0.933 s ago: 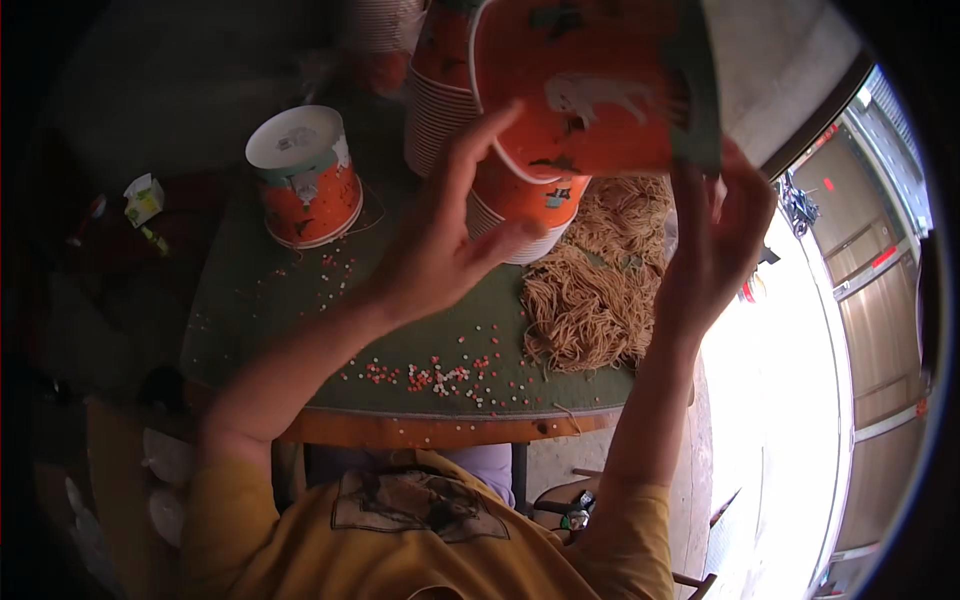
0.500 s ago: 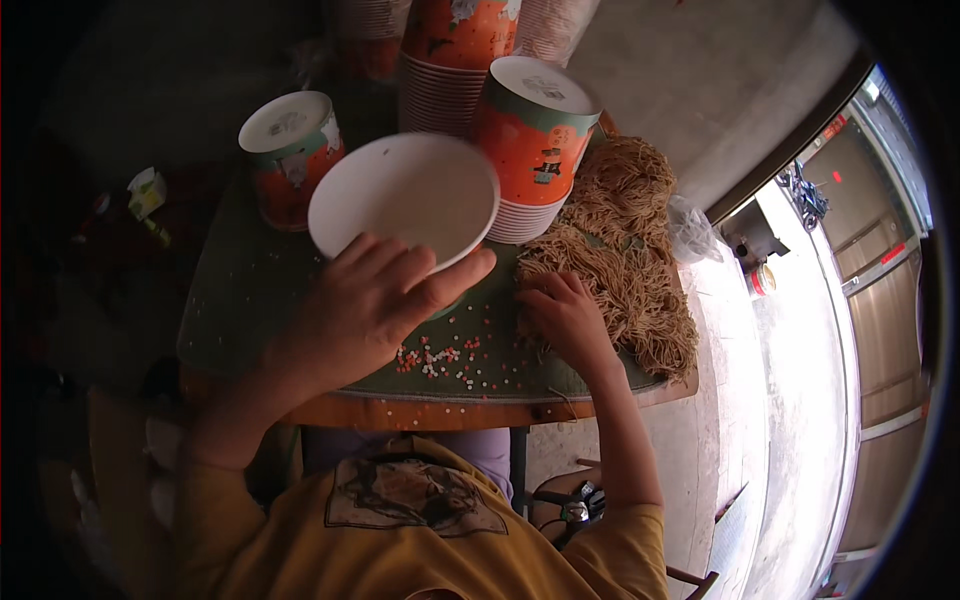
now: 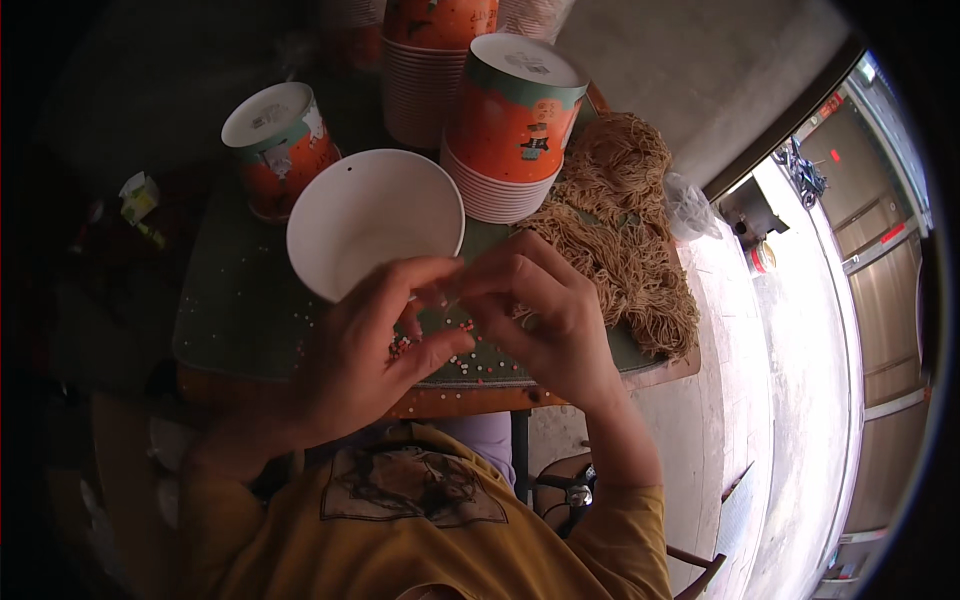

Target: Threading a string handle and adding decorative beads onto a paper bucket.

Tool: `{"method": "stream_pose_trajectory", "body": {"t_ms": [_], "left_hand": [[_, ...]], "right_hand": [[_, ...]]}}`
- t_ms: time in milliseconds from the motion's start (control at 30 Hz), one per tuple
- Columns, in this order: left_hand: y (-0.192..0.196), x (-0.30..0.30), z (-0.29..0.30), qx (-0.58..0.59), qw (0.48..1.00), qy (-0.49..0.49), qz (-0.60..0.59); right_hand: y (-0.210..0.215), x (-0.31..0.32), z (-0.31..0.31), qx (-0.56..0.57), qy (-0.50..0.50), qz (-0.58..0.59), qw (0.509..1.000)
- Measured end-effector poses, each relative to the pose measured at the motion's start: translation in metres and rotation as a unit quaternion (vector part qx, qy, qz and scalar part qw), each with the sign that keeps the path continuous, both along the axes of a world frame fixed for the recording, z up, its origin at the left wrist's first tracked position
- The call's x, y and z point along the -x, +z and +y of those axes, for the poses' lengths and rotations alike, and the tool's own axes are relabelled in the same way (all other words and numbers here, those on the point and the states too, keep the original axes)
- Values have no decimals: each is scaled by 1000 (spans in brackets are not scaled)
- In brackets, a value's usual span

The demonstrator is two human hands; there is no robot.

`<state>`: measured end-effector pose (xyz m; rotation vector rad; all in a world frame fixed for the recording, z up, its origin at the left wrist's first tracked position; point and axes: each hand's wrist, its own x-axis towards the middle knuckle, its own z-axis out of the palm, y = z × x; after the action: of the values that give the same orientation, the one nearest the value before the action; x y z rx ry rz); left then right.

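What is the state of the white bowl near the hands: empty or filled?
Empty. The white bowl shows only its bare white inside; the dried noodles lie beside it on the table.

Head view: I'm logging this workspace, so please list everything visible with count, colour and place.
Bowl: one, white inside, open, at table centre just beyond the hands.
Cup stacks: at least two, orange, upside down, at the table's far side.
Single cup: one, orange, white base up, far left.
Noodles: one pile, tan, on the table's right part.
Bits: many, small, red and white, scattered on the near edge.
Table: one, green top.
Left hand: cupped, holding some bits, thumb by the bowl's rim.
Right hand: fingertips meeting the left hand's.
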<state>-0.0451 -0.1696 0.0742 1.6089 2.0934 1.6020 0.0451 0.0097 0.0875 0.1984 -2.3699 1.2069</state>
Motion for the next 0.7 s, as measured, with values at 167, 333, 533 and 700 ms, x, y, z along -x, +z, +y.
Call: {"method": "stream_pose_trajectory", "body": {"t_ms": [167,333,533,700], "left_hand": [[18,-1,-11,33,967,-23,-251],[18,-6,-38,161,979,-6,-121],[6,2,-63,249,940,-48,-229],[2,0,-64,227,912,-63,-337]], "right_hand": [[15,-1,-17,-48,21,73,996],[0,-6,-29,-50,75,30,995],[-36,-9,-47,-130,58,46,989],[-49,-9,-58,-35,50,25,998]]}}
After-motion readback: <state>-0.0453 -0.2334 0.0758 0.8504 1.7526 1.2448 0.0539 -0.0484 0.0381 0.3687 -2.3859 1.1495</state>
